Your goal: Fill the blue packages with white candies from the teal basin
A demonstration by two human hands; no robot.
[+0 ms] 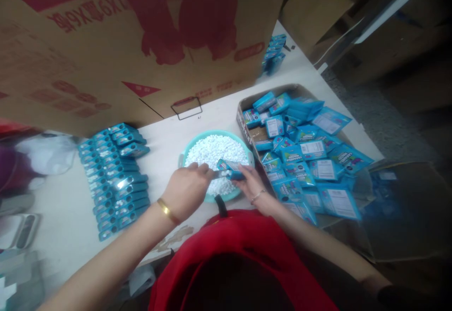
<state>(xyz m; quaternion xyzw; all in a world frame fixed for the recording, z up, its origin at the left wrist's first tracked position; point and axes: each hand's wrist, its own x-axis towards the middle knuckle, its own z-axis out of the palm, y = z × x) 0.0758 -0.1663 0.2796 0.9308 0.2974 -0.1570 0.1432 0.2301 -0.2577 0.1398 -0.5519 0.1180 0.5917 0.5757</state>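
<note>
1. Two bare hands meet over a turquoise basin (pixel 213 199) of white pellets (pixel 216 148) on a pale table (pixel 163 143). The left hand (pixel 190 186) is clenched around a narrow dark tool (pixel 216 174), perhaps a scoop; blur hides its shape.
2. The right hand (pixel 251 184) grasps a blue printed pouch (pixel 230 166), tilted above the pellets, its end towards the tool. Pellets show where the two meet. If tool and pouch fall out of line, pellets could spill; most would probably land in the basin directly below.
3. Squeezing the pouch too hard could narrow its opening, so pellets might catch at the edge.
4. To the left, filled-looking blue packs (pixel 118 179) stand in close rows, white pellets showing at some ends. The left forearm passes near them; a careless sweep could topple several and scatter their contents.
5. To the right, a shallow cardboard tray (pixel 243 121) is heaped with loose blue pouches (pixel 296 160), some overhanging its edge. The right forearm runs close by, so a bump from it could send a few sliding off.
</note>
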